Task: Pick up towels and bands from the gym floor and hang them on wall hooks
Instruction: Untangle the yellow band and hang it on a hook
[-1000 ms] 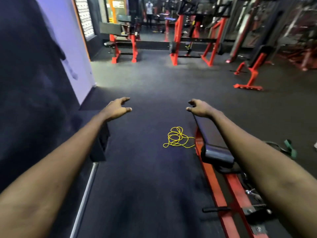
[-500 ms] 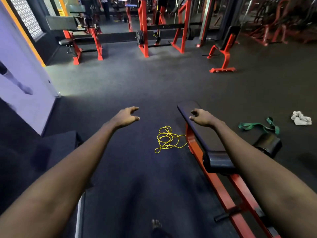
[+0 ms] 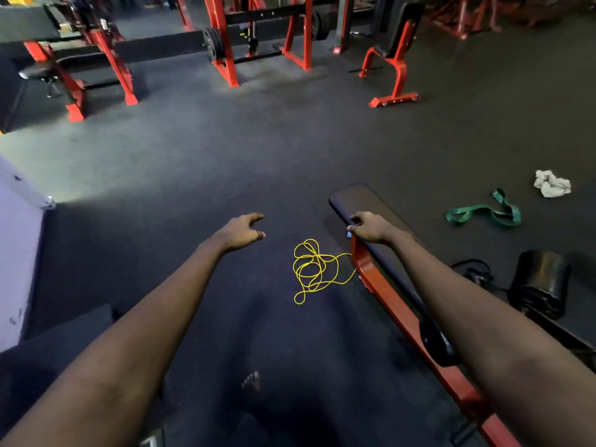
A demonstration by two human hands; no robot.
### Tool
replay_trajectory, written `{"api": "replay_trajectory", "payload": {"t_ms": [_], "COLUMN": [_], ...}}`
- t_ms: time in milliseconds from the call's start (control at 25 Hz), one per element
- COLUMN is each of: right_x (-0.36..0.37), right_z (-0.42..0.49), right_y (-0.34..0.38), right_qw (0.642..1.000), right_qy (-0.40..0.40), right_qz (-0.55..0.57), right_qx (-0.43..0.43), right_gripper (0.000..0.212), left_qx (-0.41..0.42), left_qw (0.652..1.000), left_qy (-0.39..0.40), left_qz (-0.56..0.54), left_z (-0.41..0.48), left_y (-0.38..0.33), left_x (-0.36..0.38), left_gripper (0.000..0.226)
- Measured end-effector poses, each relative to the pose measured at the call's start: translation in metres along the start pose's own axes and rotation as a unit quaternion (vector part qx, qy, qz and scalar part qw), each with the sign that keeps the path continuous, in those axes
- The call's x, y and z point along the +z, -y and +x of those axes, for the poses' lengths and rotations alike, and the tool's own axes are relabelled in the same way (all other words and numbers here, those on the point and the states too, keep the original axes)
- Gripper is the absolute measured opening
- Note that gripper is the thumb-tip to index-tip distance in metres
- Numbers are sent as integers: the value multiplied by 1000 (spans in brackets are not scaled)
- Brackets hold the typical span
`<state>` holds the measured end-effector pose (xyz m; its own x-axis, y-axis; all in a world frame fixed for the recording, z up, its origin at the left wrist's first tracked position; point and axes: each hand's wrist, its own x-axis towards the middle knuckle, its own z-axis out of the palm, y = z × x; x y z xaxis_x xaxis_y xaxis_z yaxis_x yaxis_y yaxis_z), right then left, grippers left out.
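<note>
Left hand [image 3: 240, 232]: stretched forward over the floor [image 3: 290, 140], fingers [image 3: 256, 217] loose, holding nothing.
Right hand [image 3: 371, 227]: forward over the left edge of the bench [image 3: 364, 201], fingers loosely curled, holding nothing; contact with the pad unclear.
Cord [image 3: 314, 269]: yellow tangle on the floor, between the hands and nearer, just left of the bench's red frame.
Bench: black pad on a red frame, running from near right toward the middle.
Band [image 3: 483, 214]: green, flat on the floor, right of the bench.
Towel [image 3: 551, 183]: white, crumpled, just beyond the band.
Roller [image 3: 541, 282]: black, padded, near right.
Racks [image 3: 222, 43]: red, far.
</note>
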<state>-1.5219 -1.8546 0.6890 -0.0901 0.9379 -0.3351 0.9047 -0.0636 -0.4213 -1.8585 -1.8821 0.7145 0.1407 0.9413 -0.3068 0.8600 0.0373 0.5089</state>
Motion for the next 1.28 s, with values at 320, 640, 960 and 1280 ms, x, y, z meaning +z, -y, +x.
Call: {"api": "replay_trajectory", "payload": {"t_ms": [320,640,960,1280], "right_x": [39,52,65,121], "right_z": [130,269,366,416], "right_y": [53,48,32,66], "right_qw": [991,963,916,799], "right_qy": [7,-16,0,-32], "right_qz": [42,139,211,321], "right_qx": [125,229,340,508], "right_gripper": [46,54,42,28], "left_qx": [47,83,127,219], "left_qw": [993,979,944,868], "left_qy": [106,167,263,387], "left_qz": [26,77,155,220], "left_z": [178,380,554,703], "left_y": [81,86,83,72], "left_x": [-53,-77,-93,-66], "left_gripper": [62,61,62,60]}}
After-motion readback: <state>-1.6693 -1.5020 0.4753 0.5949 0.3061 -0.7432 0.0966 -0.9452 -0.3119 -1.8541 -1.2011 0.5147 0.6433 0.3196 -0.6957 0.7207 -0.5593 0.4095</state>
